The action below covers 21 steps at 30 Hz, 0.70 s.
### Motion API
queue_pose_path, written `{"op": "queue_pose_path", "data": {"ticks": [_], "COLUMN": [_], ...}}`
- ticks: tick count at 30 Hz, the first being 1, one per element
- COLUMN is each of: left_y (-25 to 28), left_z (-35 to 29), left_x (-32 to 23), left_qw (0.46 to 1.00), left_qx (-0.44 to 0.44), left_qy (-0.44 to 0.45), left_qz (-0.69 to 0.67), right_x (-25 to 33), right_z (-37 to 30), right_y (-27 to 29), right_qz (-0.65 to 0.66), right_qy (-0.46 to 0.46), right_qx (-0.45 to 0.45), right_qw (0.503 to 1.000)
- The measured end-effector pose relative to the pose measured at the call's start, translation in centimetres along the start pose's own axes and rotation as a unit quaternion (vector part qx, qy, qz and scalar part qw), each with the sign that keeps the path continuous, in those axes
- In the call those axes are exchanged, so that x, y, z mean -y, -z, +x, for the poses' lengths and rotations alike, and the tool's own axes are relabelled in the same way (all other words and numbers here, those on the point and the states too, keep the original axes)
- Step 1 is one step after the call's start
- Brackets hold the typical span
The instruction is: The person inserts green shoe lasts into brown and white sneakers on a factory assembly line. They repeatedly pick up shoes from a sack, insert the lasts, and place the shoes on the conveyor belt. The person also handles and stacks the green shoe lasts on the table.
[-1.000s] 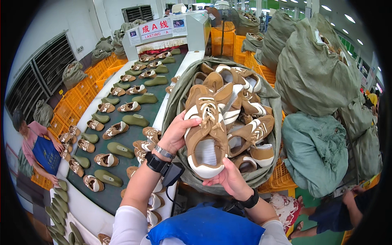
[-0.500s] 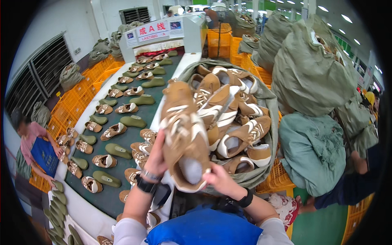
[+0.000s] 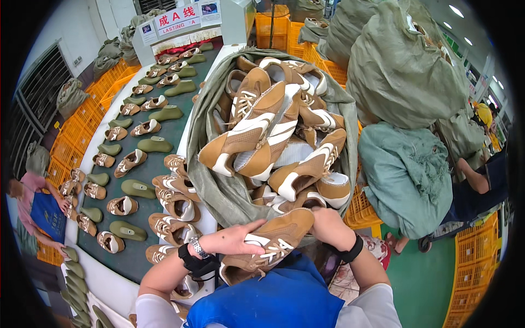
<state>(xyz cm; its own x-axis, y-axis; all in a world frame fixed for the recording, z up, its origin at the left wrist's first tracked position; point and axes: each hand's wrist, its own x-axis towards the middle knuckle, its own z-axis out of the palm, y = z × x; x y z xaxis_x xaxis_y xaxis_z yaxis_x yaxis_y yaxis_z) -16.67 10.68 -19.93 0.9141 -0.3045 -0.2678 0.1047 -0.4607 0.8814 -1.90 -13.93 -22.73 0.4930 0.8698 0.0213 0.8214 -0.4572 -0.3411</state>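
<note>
A brown-and-white lace-up shoe upper point(image 3: 287, 227) is held low, in front of my blue apron point(image 3: 268, 295). My left hand point(image 3: 232, 240) grips its side, fingers laid across near the laces. At the toe end, my right hand point(image 3: 331, 228) is closed, its fingertips partly hidden. Just beyond both hands stands a grey-green woven sack point(image 3: 203, 188) heaped with similar shoe uppers point(image 3: 251, 131). To its left, a dark green conveyor belt point(image 3: 104, 232) carries rows of uppers and olive-green shoe lasts point(image 3: 155, 144).
Large stuffed sacks point(image 3: 404, 71) and a teal cloth bundle point(image 3: 407, 180) stand at the right. Orange crates point(image 3: 476, 262) line the right side, others the far left. Across the belt, a person in a blue apron point(image 3: 49, 216) works beside a row of lasts point(image 3: 76, 284).
The upper has come down from over the sack toward my apron and turned, its toe now pointing right. My hands came down with it. The view has shifted, showing more of the sack.
</note>
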Motion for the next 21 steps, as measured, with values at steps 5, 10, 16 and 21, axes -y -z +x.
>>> {"op": "queue_pose_path", "data": {"ticks": [5, 10, 16, 21], "left_y": [-0.8, -2.1, -2.0, -1.4], "left_z": [-2.3, -3.5, -4.4, -5.4], "left_x": [-1.4, -1.9, 1.3, 2.1], "left_qw": [0.981, 0.981, 0.965, 0.976], "left_qx": [0.058, 0.015, -0.014, -0.077], "left_qy": [-0.079, -0.104, -0.017, -0.004], "left_qz": [0.168, 0.161, 0.262, 0.203], "right_x": [0.2, 0.5, 1.3, 4.2], "right_z": [1.9, 2.5, 4.4, 3.7], "right_y": [0.6, 0.2, 0.0, -0.7], "right_qz": [-0.044, 0.549, 0.870, 0.446], "right_qy": [0.052, 0.010, -0.195, 0.007], "right_qx": [-0.006, 0.091, 0.032, -0.014], "right_qw": [0.998, 0.831, 0.452, 0.895]}}
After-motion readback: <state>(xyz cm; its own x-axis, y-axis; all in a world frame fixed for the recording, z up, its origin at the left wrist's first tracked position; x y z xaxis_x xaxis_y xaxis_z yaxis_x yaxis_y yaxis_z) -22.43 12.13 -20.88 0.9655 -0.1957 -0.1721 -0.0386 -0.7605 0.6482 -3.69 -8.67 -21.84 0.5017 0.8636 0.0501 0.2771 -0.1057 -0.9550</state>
